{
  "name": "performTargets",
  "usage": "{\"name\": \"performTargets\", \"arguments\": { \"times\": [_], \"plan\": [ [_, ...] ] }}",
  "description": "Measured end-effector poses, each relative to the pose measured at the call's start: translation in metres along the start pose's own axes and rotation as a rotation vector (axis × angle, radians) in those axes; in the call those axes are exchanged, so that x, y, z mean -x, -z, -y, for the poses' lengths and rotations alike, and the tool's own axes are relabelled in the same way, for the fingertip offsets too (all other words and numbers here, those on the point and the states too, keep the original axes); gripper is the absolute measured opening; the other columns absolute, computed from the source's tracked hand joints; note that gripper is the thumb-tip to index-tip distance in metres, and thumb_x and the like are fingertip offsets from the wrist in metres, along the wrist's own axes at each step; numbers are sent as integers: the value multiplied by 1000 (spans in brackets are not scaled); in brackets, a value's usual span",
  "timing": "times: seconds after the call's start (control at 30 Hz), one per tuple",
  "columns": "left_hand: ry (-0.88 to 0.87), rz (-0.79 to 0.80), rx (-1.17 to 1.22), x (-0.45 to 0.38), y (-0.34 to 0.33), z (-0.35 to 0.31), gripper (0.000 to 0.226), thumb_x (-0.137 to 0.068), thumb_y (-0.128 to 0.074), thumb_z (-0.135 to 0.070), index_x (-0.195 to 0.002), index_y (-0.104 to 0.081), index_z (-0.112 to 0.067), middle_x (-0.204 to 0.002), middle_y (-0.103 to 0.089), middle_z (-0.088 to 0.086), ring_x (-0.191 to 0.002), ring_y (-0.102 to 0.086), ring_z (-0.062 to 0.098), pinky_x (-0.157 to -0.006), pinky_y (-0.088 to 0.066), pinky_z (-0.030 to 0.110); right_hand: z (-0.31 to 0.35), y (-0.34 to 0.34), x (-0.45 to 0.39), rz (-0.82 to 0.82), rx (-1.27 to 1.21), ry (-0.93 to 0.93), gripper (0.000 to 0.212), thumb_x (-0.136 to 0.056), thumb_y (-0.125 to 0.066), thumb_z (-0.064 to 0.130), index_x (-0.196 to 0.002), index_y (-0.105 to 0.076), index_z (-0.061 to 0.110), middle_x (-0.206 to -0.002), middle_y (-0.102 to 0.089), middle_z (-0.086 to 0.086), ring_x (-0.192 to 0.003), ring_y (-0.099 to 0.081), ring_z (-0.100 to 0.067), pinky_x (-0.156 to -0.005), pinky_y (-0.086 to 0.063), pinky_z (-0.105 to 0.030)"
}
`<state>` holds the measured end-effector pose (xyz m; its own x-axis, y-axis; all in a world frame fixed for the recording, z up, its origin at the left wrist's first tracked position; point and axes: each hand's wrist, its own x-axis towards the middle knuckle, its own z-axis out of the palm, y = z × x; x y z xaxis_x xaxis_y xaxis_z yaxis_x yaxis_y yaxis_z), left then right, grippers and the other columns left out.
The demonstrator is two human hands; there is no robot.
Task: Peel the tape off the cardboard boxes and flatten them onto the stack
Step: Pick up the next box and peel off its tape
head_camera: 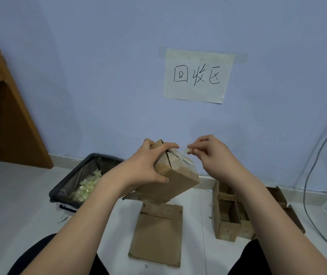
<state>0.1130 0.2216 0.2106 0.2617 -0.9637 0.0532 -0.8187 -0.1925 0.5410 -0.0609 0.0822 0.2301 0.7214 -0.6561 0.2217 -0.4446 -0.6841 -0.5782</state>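
A cardboard box (170, 175) is held tilted in mid-air above the floor (15, 205), in front of a pale blue wall (99, 76). The left hand (144, 167) clasps it from the near side, the grip wrapped over the box with the thumb on its lower face and the fingers across the top flaps. The right hand (216, 157) sits just beside the box's upper corner, its grip pressed together, pinching a strip of clear tape (185, 152) that stretches from the fingertips back to the flap seam. Directly below the box, a stack (156, 235) of flattened cardboard lies on the floor between the person's dark-clothed knees. To the right of the stack, several more boxes (228, 217) stand close together on the floor, their tops open. To the left, a black bin (83, 181) lined with clear plastic holds a heap of crumpled yellowish tape scraps (87, 185). A sheet of lined paper (198, 75) bearing three handwritten characters is taped to the wall above the hands. A wooden desk (3, 116) stands at far left, and a grey cable (315, 165) hangs down the wall at far right.
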Motion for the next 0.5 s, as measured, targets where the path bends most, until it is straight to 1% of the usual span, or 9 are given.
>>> {"name": "performTargets", "arguments": {
  "times": [0.03, 0.1, 0.13, 0.17, 0.23, 0.33, 0.4, 0.47, 0.5],
  "plan": [
    [1, -2, 0, -1, 0, 1, 92, -71, -81, -37, -135, -26, -72, -128, -31, -3, -125, -42, 18, -103, -49, 42, 0, 0, 0, -12, -46, -1, 25, -101, -53, 12, -107, -76, 19, -117, -60, 7, -99, -58, -5, -91, -41, -19],
    [0, -9, 5, -2, 1, 2, 92, -71, -81, -36, -135, -26, -72, -128, -31, -3, -124, -44, 17, -102, -49, 41, -2, 1, 0, -21, -208, -62, 19, -97, -60, 11, -99, -76, 20, -98, -74, 8, -92, -69, -3, -94, -52, -30],
    [-1, -12, 9, -2, 1, 2, 91, -71, -81, -36, -135, -27, -72, -128, -31, -4, -123, -44, 17, -102, -49, 41, -3, 2, 0, -23, -245, -90, 16, -95, -64, 12, -97, -77, 20, -91, -76, 8, -88, -71, -2, -93, -55, -31],
    [-1, -13, 13, -2, 2, 2, 91, -72, -81, -35, -135, -27, -71, -128, -31, -4, -122, -44, 16, -101, -49, 40, -4, 3, 0, -35, -220, -96, 14, -93, -67, 13, -95, -78, 21, -88, -77, 9, -86, -71, 0, -90, -55, -27],
    [-1, -16, 10, -2, 3, 4, 90, -72, -82, -35, -134, -28, -72, -127, -31, -5, -122, -45, 16, -101, -49, 38, -5, 3, 0, -69, -130, -90, 11, -89, -73, 16, -91, -80, 25, -90, -76, 10, -88, -67, 0, -80, -50, -14],
    [-1, -17, -4, -1, 3, 5, 91, -72, -82, -36, -134, -27, -72, -127, -32, -5, -121, -45, 18, -100, -49, 38, -3, 3, -1, -100, -64, -50, 13, -84, -76, 15, -80, -79, 27, -93, -73, 8, -84, -64, -8, -69, -45, -9],
    [-4, -15, -7, -1, 3, 5, 91, -72, -82, -36, -135, -26, -72, -127, -32, -6, -119, -47, 16, -99, -51, 38, 0, 2, -1, -108, -34, -26, 14, -84, -74, 13, -82, -78, 26, -92, -68, 11, -77, -60, -5, -63, -39, -5],
    [-10, -9, -4, 0, 3, 4, 92, -72, -82, -36, -136, -26, -71, -127, -32, -6, -116, -48, 14, -97, -51, 36, 3, 1, 1, -109, -97, -36, 15, -86, -71, 12, -90, -79, 25, -87, -71, 13, -79, -64, -1, -70, -45, -7],
    [-12, -7, -4, 0, 3, 4, 92, -73, -82, -35, -136, -26, -70, -127, -32, -7, -115, -48, 14, -96, -51, 35, 5, 1, 3, -106, -132, -35, 19, -86, -70, 12, -95, -79, 26, -85, -73, 13, -80, -66, -1, -75, -50, -12]
  ]
}}
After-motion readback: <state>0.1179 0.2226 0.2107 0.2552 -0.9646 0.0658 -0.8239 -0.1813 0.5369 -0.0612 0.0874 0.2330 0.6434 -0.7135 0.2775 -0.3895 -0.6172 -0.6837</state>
